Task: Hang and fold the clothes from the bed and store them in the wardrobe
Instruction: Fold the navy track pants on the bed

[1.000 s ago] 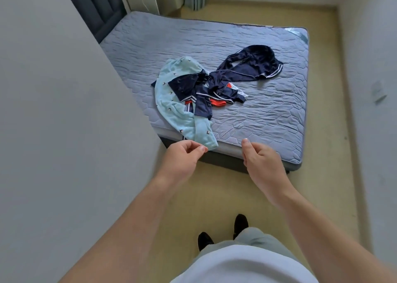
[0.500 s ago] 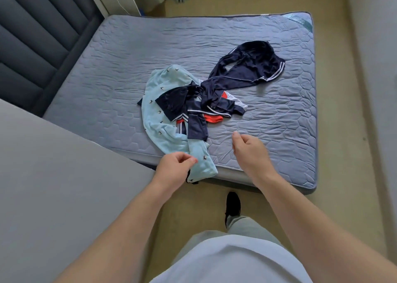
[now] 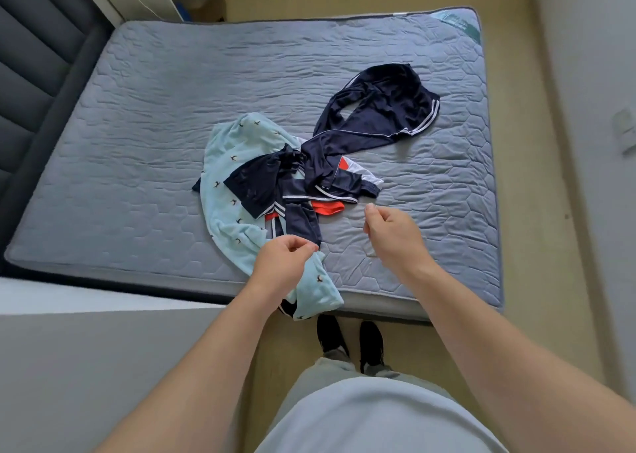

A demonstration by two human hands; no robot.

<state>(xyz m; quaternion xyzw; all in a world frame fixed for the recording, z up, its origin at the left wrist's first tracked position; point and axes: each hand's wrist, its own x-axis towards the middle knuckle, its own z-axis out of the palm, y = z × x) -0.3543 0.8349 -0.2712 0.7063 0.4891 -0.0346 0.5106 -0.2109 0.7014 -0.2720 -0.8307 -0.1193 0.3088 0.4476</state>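
Nearest the viewer, a pale grey shirt (image 3: 378,418) fills the lower edge of the view. A pair of black shoes (image 3: 331,334) stands on the tan floor (image 3: 537,280) just short of the near edge of the bed (image 3: 155,125). Two bare forearms reach out over that edge.

The left hand (image 3: 282,266) is above the near edge of the bed, over the end of a pale blue garment (image 3: 234,184). Its fingers are curled in and the thumb lies close to the forefinger. Whether its grip has caught any cloth cannot be told.

The right hand (image 3: 392,236) hovers a little farther in over bare mattress. Its fingers are loosely curled and its grip holds nothing.

The clothes lie in a tangle on the middle of the bed. The pale blue garment, printed with small dark birds, curves from the middle down to the near edge, where its end hangs over. A navy garment (image 3: 378,108) with white stripes lies across it and stretches toward the far right of the bed. A red-orange piece (image 3: 327,207) shows from beneath the navy cloth.

A dark padded headboard (image 3: 31,74) runs along the left side of the bed. A teal label (image 3: 454,22) sits at the bed's far right corner.
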